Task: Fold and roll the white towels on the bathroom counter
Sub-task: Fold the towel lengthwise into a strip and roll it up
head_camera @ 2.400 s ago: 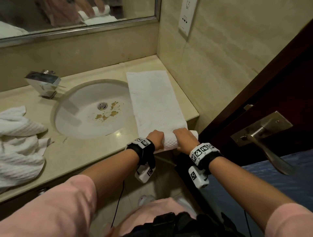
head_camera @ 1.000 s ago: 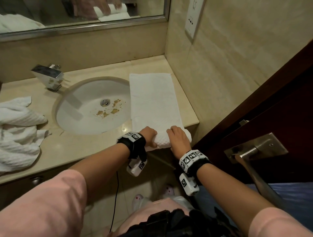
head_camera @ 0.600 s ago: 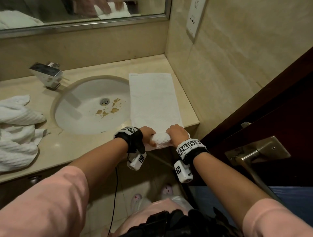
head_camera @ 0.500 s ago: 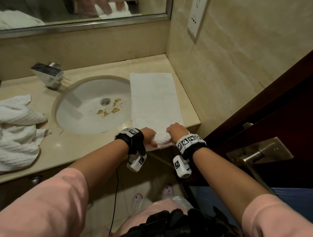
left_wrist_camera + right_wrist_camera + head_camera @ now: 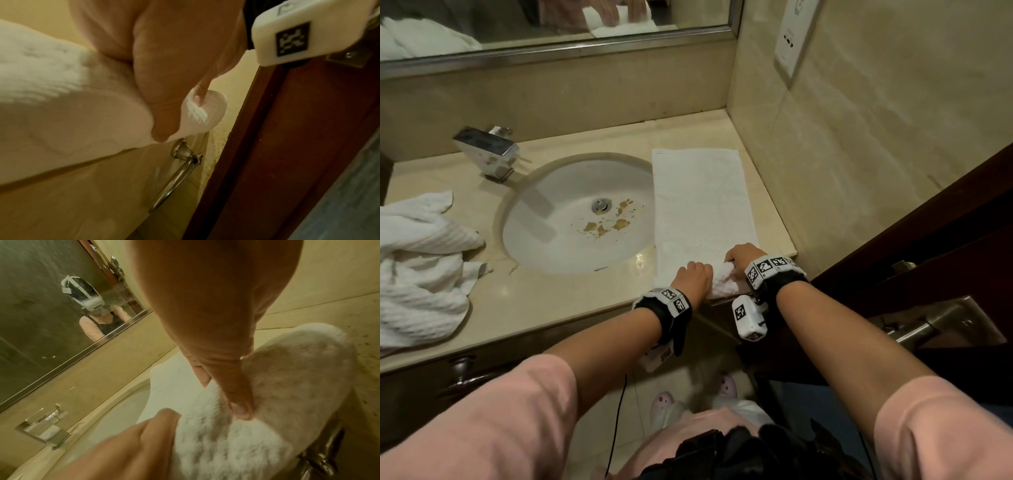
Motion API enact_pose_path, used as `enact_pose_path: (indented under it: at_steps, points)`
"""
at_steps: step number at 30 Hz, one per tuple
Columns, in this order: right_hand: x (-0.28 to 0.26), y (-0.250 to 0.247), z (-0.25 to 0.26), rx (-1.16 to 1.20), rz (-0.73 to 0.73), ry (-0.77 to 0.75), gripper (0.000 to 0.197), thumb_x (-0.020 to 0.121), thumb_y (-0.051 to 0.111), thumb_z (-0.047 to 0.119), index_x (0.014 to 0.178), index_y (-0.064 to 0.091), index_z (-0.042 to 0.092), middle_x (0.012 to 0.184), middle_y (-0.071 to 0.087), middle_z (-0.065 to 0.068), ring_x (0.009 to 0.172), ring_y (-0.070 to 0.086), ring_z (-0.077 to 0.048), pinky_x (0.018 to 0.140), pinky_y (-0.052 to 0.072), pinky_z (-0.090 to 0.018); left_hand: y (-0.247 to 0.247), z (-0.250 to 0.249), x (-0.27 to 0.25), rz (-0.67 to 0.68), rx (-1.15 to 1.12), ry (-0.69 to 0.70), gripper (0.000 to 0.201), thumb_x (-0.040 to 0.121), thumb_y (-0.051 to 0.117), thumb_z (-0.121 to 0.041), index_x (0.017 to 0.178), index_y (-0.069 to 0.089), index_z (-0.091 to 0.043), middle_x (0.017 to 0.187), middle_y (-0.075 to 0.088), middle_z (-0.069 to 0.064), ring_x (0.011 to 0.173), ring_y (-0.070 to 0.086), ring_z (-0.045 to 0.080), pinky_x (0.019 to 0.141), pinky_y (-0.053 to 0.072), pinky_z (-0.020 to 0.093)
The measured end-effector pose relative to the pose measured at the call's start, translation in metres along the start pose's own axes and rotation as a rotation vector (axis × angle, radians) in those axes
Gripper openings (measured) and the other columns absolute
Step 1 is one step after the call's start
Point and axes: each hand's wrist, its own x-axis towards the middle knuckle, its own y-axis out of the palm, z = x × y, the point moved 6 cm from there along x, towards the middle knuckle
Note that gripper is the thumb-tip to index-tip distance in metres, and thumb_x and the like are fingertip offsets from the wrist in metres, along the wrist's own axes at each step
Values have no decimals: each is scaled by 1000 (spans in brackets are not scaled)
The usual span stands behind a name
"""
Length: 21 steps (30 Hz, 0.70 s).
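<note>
A white towel (image 5: 702, 202), folded into a long strip, lies on the beige counter (image 5: 571, 294) to the right of the sink, running from the back wall to the front edge. Its near end is rolled into a short roll (image 5: 722, 282) at the counter's front edge. My left hand (image 5: 693, 275) grips the left part of the roll and my right hand (image 5: 743, 255) grips the right part. The right wrist view shows my right thumb (image 5: 240, 408) pressed into the roll (image 5: 257, 418). In the left wrist view a right-hand fingertip is tucked into the roll's end (image 5: 197, 112).
A heap of crumpled white towels (image 5: 417, 267) lies at the counter's left end. The sink (image 5: 585, 192) with brown stains and a chrome tap (image 5: 489, 152) sit in the middle. A tiled wall (image 5: 859, 137) and a dark wooden door (image 5: 928, 257) with a metal handle close the right side.
The roll at the towel's near end has grown tighter and moved slightly forward along the strip. Both hands have stayed on it, the right one now further along.
</note>
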Motion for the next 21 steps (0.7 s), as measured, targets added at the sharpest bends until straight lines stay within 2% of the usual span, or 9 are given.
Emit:
enact_pose_path:
  at_steps: [3,7,10,13,15,16,18,20,21]
  points:
    - [-16,-8,-2,66,-150,25,38,78,69,8,113,61,21,113,63,-3,104,60,-25,86,51,-34,-7,8,6,48,-85,41,41,87,61,-14,122,41,-2,123,49,16,114,47,32,89,42,40]
    - [-41,-8,15,-10,-404,-18,31,82,62,3,109,58,16,109,59,-4,104,55,-24,86,45,-31,-16,19,13,89,-160,126,46,85,67,-21,120,42,-2,120,54,17,108,53,31,87,43,35]
    - [-56,5,24,71,-547,-120,29,85,58,15,114,59,14,114,61,-6,110,53,-24,93,43,-33,-17,27,19,128,-164,153,40,88,63,-24,118,45,-3,116,58,15,103,55,30,83,41,31]
    - [-62,25,25,32,-516,-202,68,81,67,40,136,44,8,137,49,-10,128,43,-27,112,31,-37,-16,33,26,157,-156,181,42,87,64,-32,115,47,-5,114,59,13,101,55,27,89,46,36]
    - [-60,33,24,-85,-472,-224,84,73,76,37,141,38,5,143,43,-13,133,39,-30,116,26,-39,-17,35,28,186,-160,189,43,86,64,-33,115,48,-6,115,60,13,101,56,28,91,46,38]
    - [-58,33,23,-112,-474,-219,80,72,78,27,139,41,4,139,47,-14,130,43,-30,115,29,-39,-17,34,29,194,-169,198,43,86,64,-33,116,48,-6,116,60,13,102,56,28,92,45,37]
    - [-51,27,24,-126,-494,-205,50,78,70,9,125,52,6,122,58,-13,114,52,-30,102,39,-37,-16,35,32,205,-180,217,45,87,64,-33,118,48,-6,117,59,13,105,56,30,91,44,36]
    - [-45,19,28,-180,-454,-176,26,85,57,4,111,57,8,110,61,-11,104,54,-29,90,40,-35,-15,35,30,209,-175,223,44,87,64,-33,117,49,-5,117,59,14,105,56,30,91,44,36]
    - [-42,16,30,-215,-417,-164,21,88,53,3,108,57,8,108,62,-11,103,55,-28,87,40,-34,-16,35,29,195,-173,216,44,86,65,-33,116,50,-5,117,58,15,104,56,30,90,45,36]
